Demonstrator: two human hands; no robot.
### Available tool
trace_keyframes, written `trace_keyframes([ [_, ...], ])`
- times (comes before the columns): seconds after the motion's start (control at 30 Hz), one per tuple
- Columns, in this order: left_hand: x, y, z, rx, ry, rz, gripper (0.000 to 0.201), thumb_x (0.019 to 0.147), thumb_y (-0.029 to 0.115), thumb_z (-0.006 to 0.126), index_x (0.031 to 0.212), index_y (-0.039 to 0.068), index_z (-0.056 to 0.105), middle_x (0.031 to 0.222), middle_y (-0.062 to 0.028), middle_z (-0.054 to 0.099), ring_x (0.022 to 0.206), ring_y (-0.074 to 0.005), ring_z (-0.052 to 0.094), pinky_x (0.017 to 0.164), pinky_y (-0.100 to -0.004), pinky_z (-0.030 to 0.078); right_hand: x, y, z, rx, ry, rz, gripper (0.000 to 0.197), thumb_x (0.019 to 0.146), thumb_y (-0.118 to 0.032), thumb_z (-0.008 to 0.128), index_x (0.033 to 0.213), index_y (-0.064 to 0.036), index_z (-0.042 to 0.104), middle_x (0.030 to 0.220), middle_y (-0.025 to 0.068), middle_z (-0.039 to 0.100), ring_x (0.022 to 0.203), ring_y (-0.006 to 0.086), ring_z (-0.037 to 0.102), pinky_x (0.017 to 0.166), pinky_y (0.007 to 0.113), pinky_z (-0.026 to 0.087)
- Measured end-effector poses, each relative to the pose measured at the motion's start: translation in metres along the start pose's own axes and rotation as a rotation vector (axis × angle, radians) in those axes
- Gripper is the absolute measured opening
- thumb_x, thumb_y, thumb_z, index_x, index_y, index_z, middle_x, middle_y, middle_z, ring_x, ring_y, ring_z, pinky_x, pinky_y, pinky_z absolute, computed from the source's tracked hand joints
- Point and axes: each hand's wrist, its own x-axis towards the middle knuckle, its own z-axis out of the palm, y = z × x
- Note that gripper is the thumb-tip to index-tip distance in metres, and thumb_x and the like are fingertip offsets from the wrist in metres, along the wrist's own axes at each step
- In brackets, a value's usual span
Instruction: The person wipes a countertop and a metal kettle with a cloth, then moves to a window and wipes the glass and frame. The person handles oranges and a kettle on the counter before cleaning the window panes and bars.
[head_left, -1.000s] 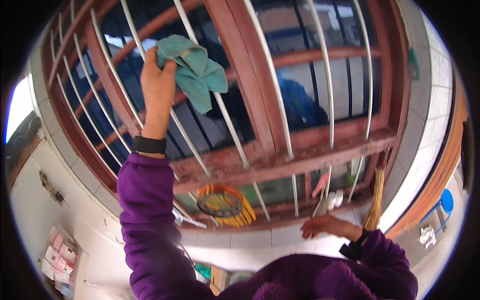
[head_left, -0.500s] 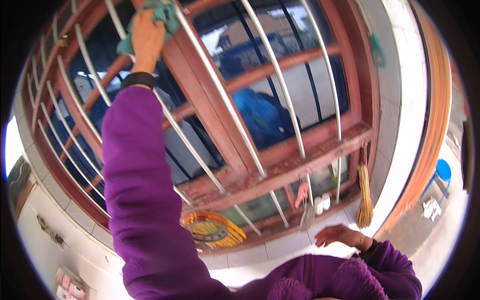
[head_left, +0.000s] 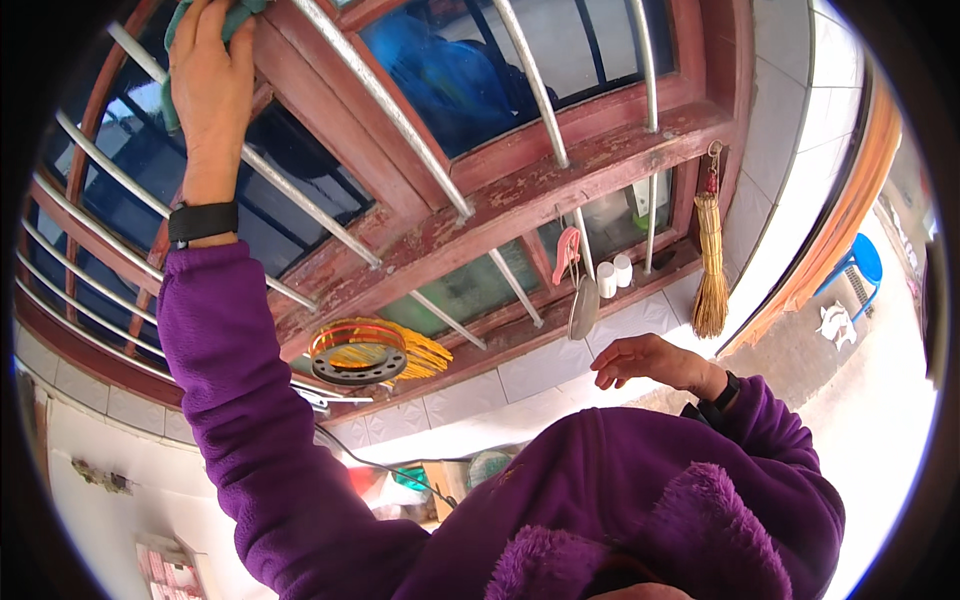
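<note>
My left hand (head_left: 212, 85) is raised to the upper left, pressing a green cloth (head_left: 244, 12) against the red wooden frame (head_left: 345, 145) of a barred window. The fingers are closed on the cloth, part of which hangs below the palm. Silver metal bars (head_left: 400, 115) run in front of the panes close by. My right hand (head_left: 652, 362) hovers near my chest below the sill, fingers loosely bent and apart, holding nothing. Nearest to it are two small white cups (head_left: 607, 280) on the lower ledge and a hanging metal ladle or strainer (head_left: 583, 308).
A straw brush (head_left: 710, 265) hangs at the window's right end, and a pink item (head_left: 566, 255) by the cups. Yellow gloves (head_left: 425, 357) lie beside a round grey metal ring (head_left: 358, 364) on the lower ledge. A blue stool (head_left: 866, 260) stands at far right.
The view has tipped lower, so the sill and ledge appear higher. My left hand, with the cloth, appears farther left. My right hand stays near my chest.
</note>
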Motion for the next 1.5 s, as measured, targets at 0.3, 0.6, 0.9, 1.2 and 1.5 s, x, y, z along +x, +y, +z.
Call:
trace_keyframes([
  [0.3,-0.003,0.005,-0.033,-0.254,0.231,-0.493,0.024,0.095,0.017,0.06,0.116,0.005,0.062,0.098,-0.0119,0.068,0.084,-0.0215,0.065,0.078,-0.0333,0.05,0.013,0.03,-0.005,0.1,-0.178,-0.02,0.028,0.1,-0.013,0.055,0.126,-0.0008,0.058,0.111,0.0104,0.068,0.105,0.0187,0.064,0.09,0.033,0.053],
  [0.6,-0.049,0.065,-0.012,-0.022,-0.138,-0.183,0.036,0.078,0.003,0.068,0.113,0.003,0.06,0.123,-0.0131,0.055,0.107,-0.0362,0.051,0.092,-0.0415,0.045,0.021,0.023,-0.008,0.04,-0.188,0.043,0.03,0.101,-0.021,0.057,0.123,-0.0014,0.06,0.108,0.008,0.068,0.1,0.0166,0.064,0.089,0.031,0.053],
  [0.9,-0.13,0.142,-0.049,-0.327,-0.604,-0.149,0.034,0.068,-0.006,0.063,0.1,0.005,0.059,0.109,-0.0089,0.054,0.103,-0.0342,0.052,0.086,-0.0411,0.05,0.028,-0.009,0.011,-0.146,-0.16,0.046,0.031,0.1,-0.023,0.057,0.124,-0.0035,0.06,0.111,0.0047,0.069,0.104,0.0134,0.064,0.09,0.028,0.051],
  [1.2,-0.132,0.177,-0.086,-1.091,-0.532,-0.856,0.023,0.093,0.013,0.065,0.111,0.002,0.058,0.1,-0.0144,0.062,0.09,-0.0261,0.062,0.081,-0.0346,0.048,0.066,-0.119,0.054,-0.287,0.214,-0.671,0.052,0.095,-0.015,0.065,0.142,-0.0083,0.042,0.134,0.0078,0.051,0.118,0.0177,0.053,0.1,0.031,0.045],
  [1.5,-0.132,0.221,-0.087,-1.711,-0.411,-1.05,0.059,0.097,0.023,0.061,0.145,0.003,0.033,0.13,-0.0118,0.05,0.114,-0.0185,0.052,0.097,-0.0316,0.044,0.094,-0.155,0.069,-0.239,0.684,-0.713,0.042,0.092,-0.01,0.067,0.125,-0.0061,0.042,0.115,0.006,0.054,0.106,0.0126,0.053,0.091,0.029,0.048],
])
